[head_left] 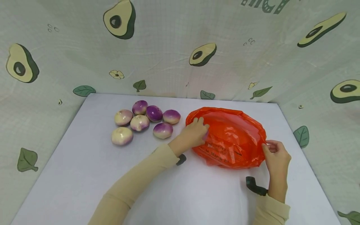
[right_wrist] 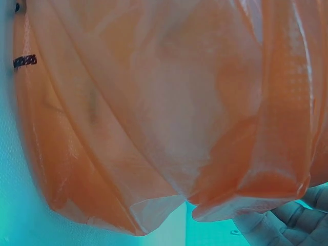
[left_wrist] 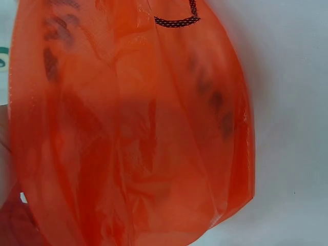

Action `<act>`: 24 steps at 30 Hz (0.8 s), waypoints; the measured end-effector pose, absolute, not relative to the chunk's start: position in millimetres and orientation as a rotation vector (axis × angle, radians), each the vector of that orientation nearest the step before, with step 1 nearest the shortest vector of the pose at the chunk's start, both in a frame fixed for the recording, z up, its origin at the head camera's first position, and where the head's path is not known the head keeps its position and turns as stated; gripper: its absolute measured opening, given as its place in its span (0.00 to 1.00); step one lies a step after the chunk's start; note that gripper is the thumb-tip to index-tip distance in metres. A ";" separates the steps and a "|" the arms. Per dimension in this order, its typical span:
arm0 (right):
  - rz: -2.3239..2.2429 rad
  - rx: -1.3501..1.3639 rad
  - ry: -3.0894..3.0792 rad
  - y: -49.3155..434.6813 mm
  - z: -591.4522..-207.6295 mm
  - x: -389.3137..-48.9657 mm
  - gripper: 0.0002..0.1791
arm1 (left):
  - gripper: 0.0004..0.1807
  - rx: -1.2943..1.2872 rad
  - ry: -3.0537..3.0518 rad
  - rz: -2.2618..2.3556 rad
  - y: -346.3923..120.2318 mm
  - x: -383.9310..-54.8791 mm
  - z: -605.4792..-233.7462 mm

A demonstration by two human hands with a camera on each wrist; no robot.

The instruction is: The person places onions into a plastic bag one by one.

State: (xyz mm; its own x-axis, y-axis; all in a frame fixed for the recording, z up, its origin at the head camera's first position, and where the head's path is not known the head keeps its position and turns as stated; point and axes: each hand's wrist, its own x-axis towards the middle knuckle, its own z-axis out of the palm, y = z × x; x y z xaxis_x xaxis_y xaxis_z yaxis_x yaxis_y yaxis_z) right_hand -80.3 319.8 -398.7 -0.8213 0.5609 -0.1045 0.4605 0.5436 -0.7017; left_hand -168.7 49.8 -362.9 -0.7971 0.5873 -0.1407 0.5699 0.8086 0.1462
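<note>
An orange-red plastic bag (head_left: pixel 230 134) lies on the table with its mouth spread wide. Over the left part of that mouth, my left hand (head_left: pixel 194 132) holds a purple turnip (head_left: pixel 206 135), mostly hidden by the fingers. My right hand (head_left: pixel 277 154) pinches the bag's right rim between thumb and fingers. In the left wrist view the bag (left_wrist: pixel 154 128) fills most of the picture. The right wrist view shows the bag's wall (right_wrist: pixel 154 102) and the fingers (right_wrist: pixel 292 223) at its lower corner.
Several purple-and-white turnips lie left of the bag, among them a pale one (head_left: pixel 122 136), a deep purple one (head_left: pixel 154 113) and one nearest the bag (head_left: pixel 163 130). They rest on a white table (head_left: pixel 84 181). An avocado-print cloth (head_left: pixel 163 40) hangs behind.
</note>
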 end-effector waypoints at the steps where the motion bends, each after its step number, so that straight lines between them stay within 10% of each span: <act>1: 1.139 -0.878 -2.640 319.8 -398.5 -80.4 0.25 | 0.24 0.913 2.812 0.130 50.8 -169.0 -364.4; 24: 1.151 -0.913 -2.645 321.9 -398.6 -80.1 0.26 | 0.26 0.963 2.818 0.055 58.0 -166.5 -371.7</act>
